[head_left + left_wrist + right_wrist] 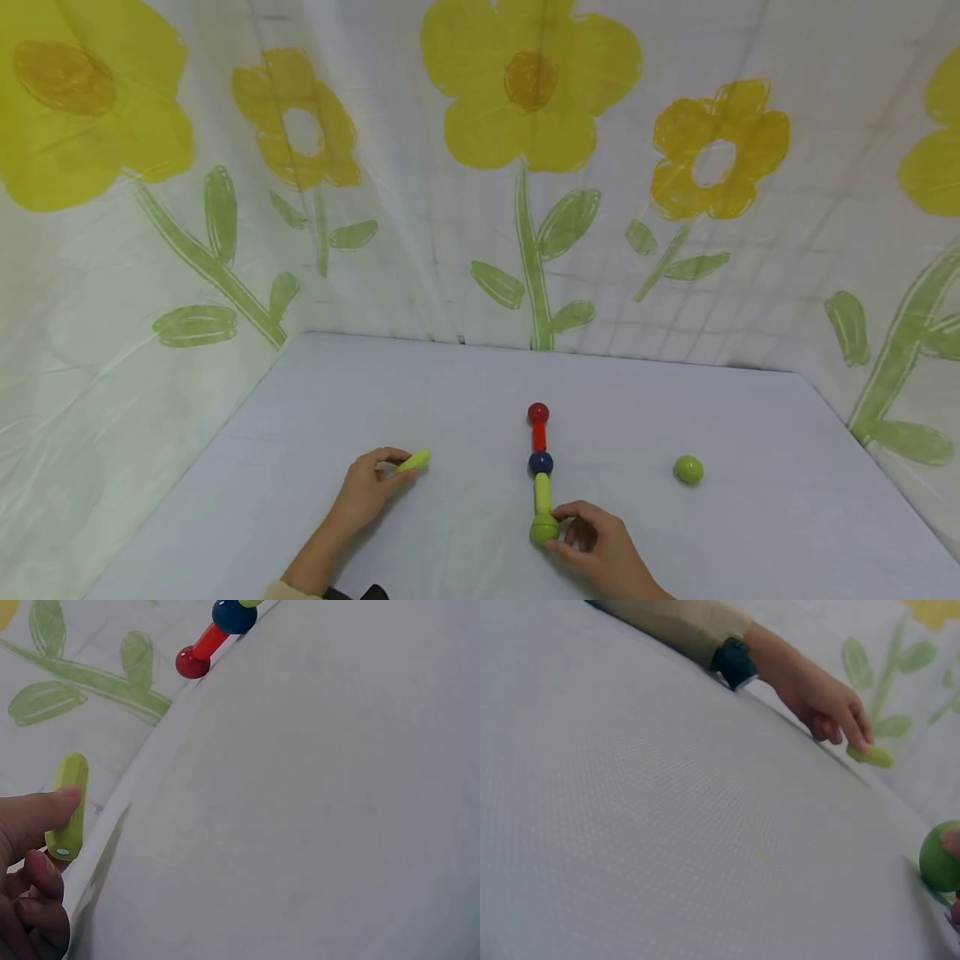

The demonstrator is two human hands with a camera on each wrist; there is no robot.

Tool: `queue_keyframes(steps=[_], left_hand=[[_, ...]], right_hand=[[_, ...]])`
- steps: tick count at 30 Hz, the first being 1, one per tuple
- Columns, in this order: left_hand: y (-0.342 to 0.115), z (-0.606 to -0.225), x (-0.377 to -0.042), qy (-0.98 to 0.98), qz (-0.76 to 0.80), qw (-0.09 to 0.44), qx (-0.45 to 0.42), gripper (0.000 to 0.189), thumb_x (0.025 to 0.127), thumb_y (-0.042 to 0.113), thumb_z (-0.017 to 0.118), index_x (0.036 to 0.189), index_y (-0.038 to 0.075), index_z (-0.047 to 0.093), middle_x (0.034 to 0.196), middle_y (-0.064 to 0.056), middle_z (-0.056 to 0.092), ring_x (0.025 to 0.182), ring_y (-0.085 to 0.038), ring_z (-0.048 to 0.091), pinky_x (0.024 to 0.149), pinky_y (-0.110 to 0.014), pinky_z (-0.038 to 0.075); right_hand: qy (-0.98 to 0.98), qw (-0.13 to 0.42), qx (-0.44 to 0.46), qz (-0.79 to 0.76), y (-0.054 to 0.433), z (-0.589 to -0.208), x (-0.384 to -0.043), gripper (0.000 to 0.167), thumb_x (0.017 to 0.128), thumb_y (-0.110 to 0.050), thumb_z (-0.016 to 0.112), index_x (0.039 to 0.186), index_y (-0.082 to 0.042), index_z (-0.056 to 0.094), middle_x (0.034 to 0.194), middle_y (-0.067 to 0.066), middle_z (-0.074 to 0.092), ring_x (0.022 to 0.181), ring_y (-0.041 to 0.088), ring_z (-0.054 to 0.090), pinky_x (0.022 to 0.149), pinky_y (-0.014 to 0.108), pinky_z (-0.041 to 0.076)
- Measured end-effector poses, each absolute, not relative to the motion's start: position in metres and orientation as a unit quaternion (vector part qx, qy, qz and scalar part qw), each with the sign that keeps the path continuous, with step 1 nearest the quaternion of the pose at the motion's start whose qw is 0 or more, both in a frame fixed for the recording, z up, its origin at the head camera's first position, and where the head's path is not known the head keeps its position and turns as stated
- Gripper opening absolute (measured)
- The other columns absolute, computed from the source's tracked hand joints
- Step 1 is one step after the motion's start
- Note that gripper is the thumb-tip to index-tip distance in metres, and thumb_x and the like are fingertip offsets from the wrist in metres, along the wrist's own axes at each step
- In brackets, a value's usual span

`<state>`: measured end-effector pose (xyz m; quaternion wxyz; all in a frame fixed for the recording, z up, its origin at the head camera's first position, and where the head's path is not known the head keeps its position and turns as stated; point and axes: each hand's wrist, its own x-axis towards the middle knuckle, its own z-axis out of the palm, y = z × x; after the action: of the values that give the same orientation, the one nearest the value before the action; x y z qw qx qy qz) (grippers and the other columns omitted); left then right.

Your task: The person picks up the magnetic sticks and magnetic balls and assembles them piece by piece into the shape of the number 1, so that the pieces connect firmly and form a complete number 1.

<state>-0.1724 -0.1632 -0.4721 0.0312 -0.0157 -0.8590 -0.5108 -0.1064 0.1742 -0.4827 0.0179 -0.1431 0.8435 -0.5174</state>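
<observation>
A short yellow-green rod (415, 461) is pinched between the thumb and fingers of my left hand (367, 490); a small metallic spot shows on its end in the left wrist view. My right hand (600, 542) grips a green ball (543, 529) between thumb and fingertips. That ball sits at the near end of a straight chain on the table: a yellow-green rod (542, 493), a dark blue ball (540, 462), a red rod (539, 436) and a red ball (537, 413) at the far end. In the right wrist view only fingertips show beside the green ball (939, 856).
A loose green ball (688, 469) lies on the white table (450, 392), to the right of the chain. Behind the table hangs a white curtain (405, 275) printed with yellow flowers. A dark device (735, 664) is strapped to the left wrist.
</observation>
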Motion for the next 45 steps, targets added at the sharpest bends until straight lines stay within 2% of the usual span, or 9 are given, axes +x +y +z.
queue_keyframes(steps=[6, 11, 18, 27, 34, 40, 45], left_hand=[[-0.156, -0.469, -0.170, -0.832, -0.555, -0.001, -0.024, 0.024, 0.084, 0.006, 0.075, 0.105, -0.003, 0.067, 0.101, -0.011, 0.065, 0.047, -0.007, 0.041, 0.046, -0.021, 0.039], [-0.147, -0.466, -0.167, -0.817, -0.574, -0.031, -0.041, 0.027, 0.087, 0.010, 0.073, 0.107, -0.006, 0.064, 0.097, -0.010, 0.065, 0.049, -0.009, 0.046, 0.049, -0.021, 0.041], [-0.134, -0.466, -0.164, -0.794, -0.597, -0.074, -0.080, 0.031, 0.088, 0.012, 0.072, 0.107, -0.010, 0.061, 0.092, -0.008, 0.064, 0.053, -0.010, 0.049, 0.049, -0.021, 0.042], [-0.119, -0.467, -0.156, -0.782, -0.607, -0.100, -0.104, 0.029, 0.088, 0.014, 0.072, 0.104, -0.009, 0.061, 0.092, -0.007, 0.065, 0.051, -0.010, 0.048, 0.048, -0.020, 0.041], [-0.100, -0.466, -0.144, -0.785, -0.600, -0.122, -0.098, 0.026, 0.085, 0.016, 0.076, 0.095, -0.005, 0.064, 0.079, -0.001, 0.067, 0.054, -0.008, 0.049, 0.047, -0.019, 0.041], [-0.081, -0.465, -0.136, -0.784, -0.592, -0.169, -0.081, 0.022, 0.084, 0.018, 0.077, 0.091, 0.000, 0.067, 0.072, 0.001, 0.065, 0.049, -0.006, 0.045, 0.047, -0.020, 0.038], [-0.070, -0.464, -0.130, -0.782, -0.586, -0.195, -0.082, 0.019, 0.084, 0.018, 0.077, 0.089, 0.002, 0.068, 0.069, 0.001, 0.064, 0.047, -0.007, 0.044, 0.047, -0.021, 0.038]], right_hand=[[0.846, 0.027, -0.139, -0.515, 0.174, -0.481, -0.110, 0.033, 0.083, -0.020, 0.078, 0.109, -0.004, 0.065, 0.085, -0.001, 0.060, 0.069, 0.007, 0.052, 0.061, 0.022, 0.046], [0.849, 0.024, -0.136, -0.511, 0.174, -0.479, -0.115, 0.033, 0.083, -0.021, 0.079, 0.108, -0.004, 0.065, 0.088, 0.001, 0.060, 0.068, 0.007, 0.052, 0.060, 0.022, 0.046], [0.851, -0.003, -0.142, -0.505, 0.176, -0.482, -0.120, 0.032, 0.081, -0.018, 0.080, 0.106, -0.005, 0.066, 0.084, -0.002, 0.060, 0.065, 0.005, 0.051, 0.057, 0.022, 0.045], [0.843, 0.002, -0.143, -0.518, 0.176, -0.482, -0.126, 0.033, 0.081, -0.018, 0.080, 0.107, -0.002, 0.066, 0.088, 0.001, 0.062, 0.066, 0.006, 0.051, 0.057, 0.022, 0.045], [0.845, 0.000, -0.143, -0.514, 0.177, -0.485, -0.129, 0.032, 0.081, -0.018, 0.080, 0.106, -0.005, 0.067, 0.088, 0.000, 0.063, 0.065, 0.006, 0.051, 0.057, 0.022, 0.045], [0.839, -0.018, -0.160, -0.520, 0.174, -0.483, -0.134, 0.031, 0.080, -0.017, 0.081, 0.105, -0.003, 0.067, 0.085, 0.000, 0.062, 0.065, 0.006, 0.051, 0.055, 0.022, 0.044], [0.842, -0.012, -0.149, -0.518, 0.172, -0.480, -0.138, 0.031, 0.081, -0.018, 0.081, 0.106, -0.004, 0.067, 0.085, -0.002, 0.062, 0.065, 0.006, 0.050, 0.056, 0.022, 0.044]])
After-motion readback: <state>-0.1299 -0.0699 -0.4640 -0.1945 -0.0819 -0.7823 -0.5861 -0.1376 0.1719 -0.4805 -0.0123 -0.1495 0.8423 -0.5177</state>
